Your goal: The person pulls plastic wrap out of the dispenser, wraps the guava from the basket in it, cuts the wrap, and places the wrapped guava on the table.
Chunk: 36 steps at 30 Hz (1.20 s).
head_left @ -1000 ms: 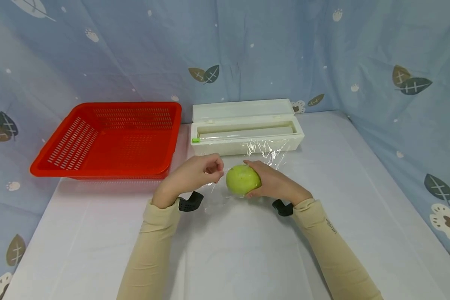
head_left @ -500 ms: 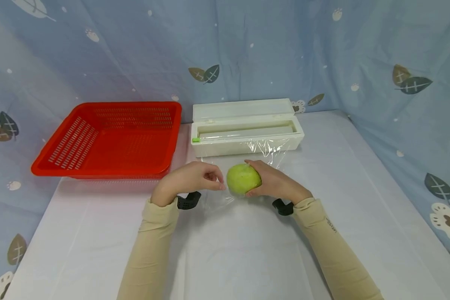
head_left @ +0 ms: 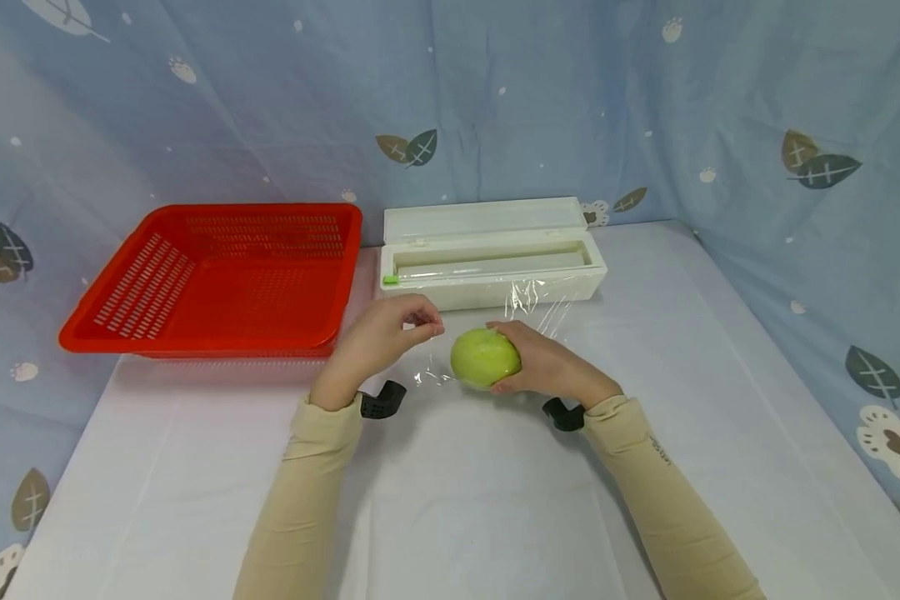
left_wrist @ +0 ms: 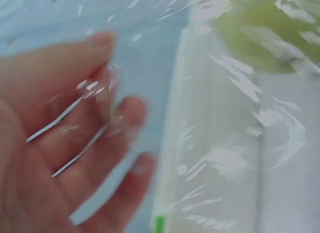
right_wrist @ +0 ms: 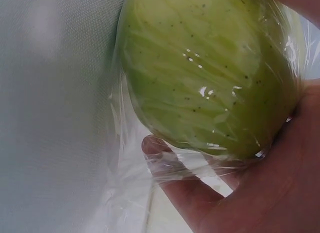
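Round speckled green fruit (head_left: 483,358), clear plastic film (left_wrist: 225,160) over its skin — gripped in right hand (head_left: 543,362), on near side of white oblong box (head_left: 487,243). Pinched in left hand (head_left: 378,342), apart from right and left of fruit — same film.

The head view looked forward and down from the near side of the bench (head_left: 480,517), far enough back to include its far edge and both hands. The left-wrist view, very close to the left hand (head_left: 382,346), faced the far edge through clear film (left_wrist: 227,160); the right-wrist view sat close to the right hand (head_left: 547,362). All three shared the green fruit (head_left: 483,358); head and left wrist also shared the white box (head_left: 495,296).
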Motion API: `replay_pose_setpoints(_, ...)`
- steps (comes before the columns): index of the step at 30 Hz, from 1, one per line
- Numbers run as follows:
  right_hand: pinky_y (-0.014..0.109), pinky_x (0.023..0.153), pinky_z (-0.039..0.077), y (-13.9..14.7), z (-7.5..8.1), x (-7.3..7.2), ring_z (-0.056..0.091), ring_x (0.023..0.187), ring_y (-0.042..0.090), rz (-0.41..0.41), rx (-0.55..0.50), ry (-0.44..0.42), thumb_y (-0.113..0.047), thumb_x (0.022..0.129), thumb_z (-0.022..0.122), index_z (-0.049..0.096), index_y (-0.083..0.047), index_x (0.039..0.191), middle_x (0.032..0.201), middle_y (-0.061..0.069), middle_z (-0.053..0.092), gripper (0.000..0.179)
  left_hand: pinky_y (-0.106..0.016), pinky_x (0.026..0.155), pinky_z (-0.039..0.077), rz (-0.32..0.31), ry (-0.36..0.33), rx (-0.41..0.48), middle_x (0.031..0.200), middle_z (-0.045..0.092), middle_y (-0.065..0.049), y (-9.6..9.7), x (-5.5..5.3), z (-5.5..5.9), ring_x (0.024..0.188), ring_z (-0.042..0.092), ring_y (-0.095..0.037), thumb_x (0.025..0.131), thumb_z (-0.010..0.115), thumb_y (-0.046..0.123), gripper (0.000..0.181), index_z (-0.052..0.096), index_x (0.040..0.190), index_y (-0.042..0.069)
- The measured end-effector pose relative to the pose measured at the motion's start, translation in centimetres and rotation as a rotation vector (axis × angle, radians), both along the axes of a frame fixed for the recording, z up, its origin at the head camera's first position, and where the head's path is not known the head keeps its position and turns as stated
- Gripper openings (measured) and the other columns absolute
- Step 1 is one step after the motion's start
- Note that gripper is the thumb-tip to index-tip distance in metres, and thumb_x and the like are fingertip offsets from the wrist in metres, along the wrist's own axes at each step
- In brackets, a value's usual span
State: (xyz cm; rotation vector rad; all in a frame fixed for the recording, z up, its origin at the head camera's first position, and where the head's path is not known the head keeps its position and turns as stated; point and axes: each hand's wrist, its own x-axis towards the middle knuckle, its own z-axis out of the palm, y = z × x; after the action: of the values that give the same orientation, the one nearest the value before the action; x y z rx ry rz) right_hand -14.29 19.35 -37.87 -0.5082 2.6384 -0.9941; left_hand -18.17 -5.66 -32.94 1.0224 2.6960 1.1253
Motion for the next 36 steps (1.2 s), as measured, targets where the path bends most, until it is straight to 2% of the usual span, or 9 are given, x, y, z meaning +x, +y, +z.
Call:
replay_pose_setpoints(6, 0.040, 0.087, 0.038, 0.1, -0.3, -0.1, 0.045, 0.103, 0.018, 0.012, -0.013, 0.021, -0.032, 0.064, 0.080, 0.032, -0.015, 0.135, 0.122, 0.000, 0.042, 0.088, -0.031, 0.077, 0.044, 0.032, 0.160, 0.103, 0.082, 0.058, 0.007, 1.9, -0.5, -1.2, 0.080, 0.054, -0.008, 0.081, 0.066, 0.022, 0.008, 0.063, 0.086, 0.016)
replay_pose_setpoints(11, 0.039, 0.087, 0.038, 0.1, -0.2, -0.2, 0.045, 0.103, 0.017, 0.020, -0.018, 0.018, -0.031, 0.064, 0.080, 0.032, -0.016, 0.135, 0.122, 0.000, 0.042, 0.087, -0.030, 0.077, 0.043, 0.070, 0.216, 0.143, 0.084, 0.058, 0.007, 2.9, -0.5, -1.7, 0.082, 0.053, -0.011, 0.080, 0.067, 0.021, 0.010, 0.062, 0.087, 0.015)
replay_pose_setpoints(15, 0.036, 0.086, 0.038, -0.1, -0.1, -0.3, 0.044, 0.102, 0.015, 0.028, -0.010, 0.024, -0.032, 0.064, 0.080, 0.032, -0.017, 0.134, 0.122, -0.003, 0.042, 0.087, -0.027, 0.078, 0.042, 0.107, 0.191, 0.148, 0.085, 0.056, 0.009, 3.5, -0.6, -1.7, 0.084, 0.051, -0.008, 0.082, 0.065, 0.022, 0.007, 0.062, 0.087, 0.018)
replay_pose_setpoints(22, 0.035, 0.086, 0.039, 0.0, -0.2, -0.3, 0.045, 0.102, 0.015, 0.050, -0.022, 0.053, -0.029, 0.063, 0.081, 0.033, -0.013, 0.133, 0.121, -0.001, 0.043, 0.086, -0.030, 0.077, 0.044, 0.075, 0.139, 0.140, 0.085, 0.056, 0.009, 5.2, -1.5, -1.7, 0.086, 0.052, -0.012, 0.081, 0.066, 0.023, 0.009, 0.063, 0.088, 0.017)
replay_pose_setpoints(26, 0.034, 0.087, 0.038, 0.2, -0.3, -0.2, 0.044, 0.102, 0.014, 0.056, -0.027, 0.073, -0.028, 0.063, 0.081, 0.035, -0.013, 0.132, 0.120, -0.002, 0.043, 0.084, -0.029, 0.075, 0.042, 0.084, 0.137, 0.135, 0.084, 0.056, 0.010, 6.1, -1.9, -2.0, 0.085, 0.050, -0.012, 0.081, 0.066, 0.025, 0.009, 0.064, 0.086, 0.018)
replay_pose_setpoints(31, 0.034, 0.086, 0.039, 0.3, -0.3, -0.1, 0.045, 0.101, 0.015, 0.053, -0.030, 0.074, -0.027, 0.064, 0.081, 0.035, -0.012, 0.130, 0.118, 0.000, 0.043, 0.081, -0.027, 0.073, 0.041, 0.090, 0.100, 0.150, 0.085, 0.056, 0.010, 7.1, -2.1, -2.2, 0.083, 0.049, -0.010, 0.082, 0.064, 0.027, 0.010, 0.065, 0.087, 0.019)
replay_pose_setpoints(36, 0.034, 0.086, 0.039, 0.3, -0.3, 0.0, 0.045, 0.102, 0.015, 0.073, -0.028, 0.067, -0.026, 0.064, 0.081, 0.035, -0.012, 0.129, 0.118, 0.001, 0.044, 0.080, -0.023, 0.071, 0.043, 0.102, 0.021, 0.188, 0.084, 0.057, 0.009, 7.6, -2.3, -3.4, 0.078, 0.052, -0.007, 0.083, 0.062, 0.028, 0.010, 0.064, 0.088, 0.019)
